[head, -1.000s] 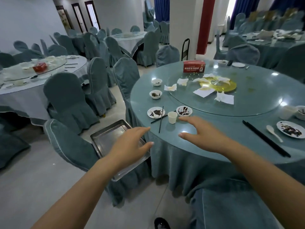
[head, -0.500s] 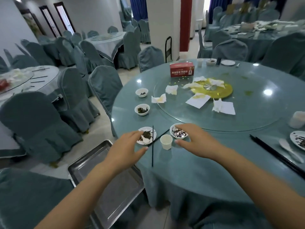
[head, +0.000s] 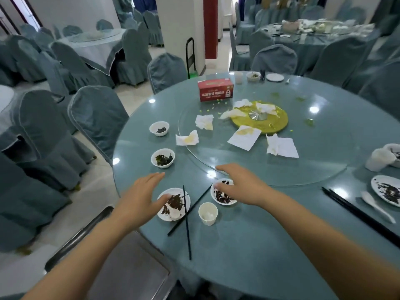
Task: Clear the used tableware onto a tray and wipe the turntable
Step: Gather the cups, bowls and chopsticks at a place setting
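My left hand (head: 140, 195) hovers flat over the table edge, its thumb at the rim of a small dirty plate (head: 173, 204). My right hand (head: 240, 187) spreads over a dirty bowl (head: 223, 199), fingers relaxed and not clearly gripping. Black chopsticks (head: 187, 221) lie crossed beside a white paper cup (head: 207, 213). Two more bowls (head: 162, 158) (head: 159, 128) with leftovers sit further left. The glass turntable (head: 313, 148) carries stained napkins (head: 244, 137), a yellow centre disc (head: 279, 122) and a red tissue box (head: 215, 89). A metal tray (head: 129, 267) rests at lower left.
At the right lie another pair of chopsticks (head: 357, 213), a white spoon (head: 376, 204), a dirty plate (head: 387, 190) and a cup (head: 378, 159). More dishes (head: 275, 77) sit at the far edge. Covered chairs (head: 97, 118) ring the table (head: 249, 245).
Both hands have moved forward over the table. The right hand now covers the bowl and the left has reached the small plate. The view has come closer to the table.
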Tool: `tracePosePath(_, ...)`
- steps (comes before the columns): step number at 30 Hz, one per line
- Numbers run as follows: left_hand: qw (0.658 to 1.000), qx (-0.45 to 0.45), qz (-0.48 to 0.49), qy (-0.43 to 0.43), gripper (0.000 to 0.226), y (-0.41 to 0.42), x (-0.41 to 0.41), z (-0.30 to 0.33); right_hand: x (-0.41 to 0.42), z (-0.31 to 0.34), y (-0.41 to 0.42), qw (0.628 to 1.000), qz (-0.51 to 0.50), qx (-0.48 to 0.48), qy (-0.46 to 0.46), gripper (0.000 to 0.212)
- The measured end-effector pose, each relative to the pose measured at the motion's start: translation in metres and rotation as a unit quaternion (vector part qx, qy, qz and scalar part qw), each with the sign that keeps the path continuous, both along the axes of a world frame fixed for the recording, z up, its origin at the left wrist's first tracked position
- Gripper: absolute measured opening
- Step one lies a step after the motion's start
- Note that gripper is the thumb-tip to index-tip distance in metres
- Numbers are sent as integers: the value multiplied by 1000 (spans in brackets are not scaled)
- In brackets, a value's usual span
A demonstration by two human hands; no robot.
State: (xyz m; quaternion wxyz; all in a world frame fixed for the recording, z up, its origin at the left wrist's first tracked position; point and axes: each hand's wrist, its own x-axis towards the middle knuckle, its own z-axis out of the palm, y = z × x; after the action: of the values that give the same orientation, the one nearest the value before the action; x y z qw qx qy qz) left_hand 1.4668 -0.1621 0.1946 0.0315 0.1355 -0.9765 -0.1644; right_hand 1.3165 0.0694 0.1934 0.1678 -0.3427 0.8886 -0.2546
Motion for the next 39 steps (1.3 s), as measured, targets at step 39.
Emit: tracePosePath(39, 987, 61, 87, -120, 78, -279, -359, -185, -251, -185, -190, 958, 39, 282, 28, 68)
